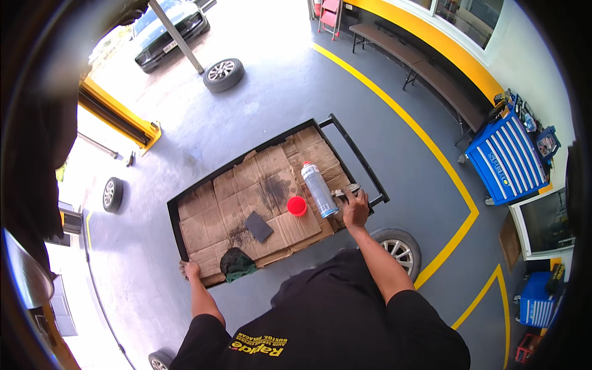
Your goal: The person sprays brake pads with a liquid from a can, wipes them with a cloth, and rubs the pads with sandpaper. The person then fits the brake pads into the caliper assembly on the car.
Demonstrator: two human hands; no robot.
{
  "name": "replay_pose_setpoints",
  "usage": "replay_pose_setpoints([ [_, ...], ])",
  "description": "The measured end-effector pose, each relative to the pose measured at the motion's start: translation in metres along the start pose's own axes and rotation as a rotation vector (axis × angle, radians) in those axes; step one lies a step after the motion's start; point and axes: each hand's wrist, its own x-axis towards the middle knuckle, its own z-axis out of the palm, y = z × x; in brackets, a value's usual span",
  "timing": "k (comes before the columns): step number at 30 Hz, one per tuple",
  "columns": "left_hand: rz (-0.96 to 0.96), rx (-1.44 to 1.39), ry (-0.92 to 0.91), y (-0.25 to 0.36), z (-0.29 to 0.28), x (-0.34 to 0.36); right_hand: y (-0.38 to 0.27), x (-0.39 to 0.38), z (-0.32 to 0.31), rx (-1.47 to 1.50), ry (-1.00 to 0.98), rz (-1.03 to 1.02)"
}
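Observation:
In front of me stands a black metal-framed cart (213, 174) with stained cardboard (225, 191) laid over its top. My left hand (190, 269) is closed around the frame at the near left corner. Near the right end, my right hand (356, 211) has its fingers curled at a small silvery-grey piece (349, 189), whose kind I cannot make out. Just left of that hand a white and blue spray can (319, 190) lies on the cardboard. Beside it is a red cap (297, 206). A dark grey flat square (258, 226) and a black and green cloth (237, 265) lie further left.
A wheel (398, 251) lies by the cart's near right corner; others (224, 74) (113, 194) rest on the floor further off. A yellow lift post (120, 117) stands left. At right are a long bench (419, 68) and a blue tool chest (509, 157). A car (169, 34) is outside.

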Motion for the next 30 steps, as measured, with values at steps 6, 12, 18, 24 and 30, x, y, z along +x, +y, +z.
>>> replay_pose_setpoints([
  [6, -0.097, 0.079, -0.154, -0.01, -0.012, -0.014, 0.012, 0.004, -0.001, 0.102, 0.117, -0.141],
  [12, -0.126, 0.006, -0.011, 0.028, 0.01, -0.069, 0.036, 0.022, 0.021, 0.138, 0.014, -0.272],
  [18, 0.2, -0.602, 0.234, 0.099, 0.038, -0.215, 0.04, 0.025, 0.021, 0.468, -0.101, -0.212],
  [24, 0.637, -1.031, 0.277, 0.261, -0.093, -0.394, 0.012, 0.12, 0.003, 1.033, -0.243, 0.017],
  [30, 1.315, -0.456, 0.879, 0.277, -0.34, -0.586, -0.172, 0.211, -0.243, 1.386, -0.443, -0.802],
])
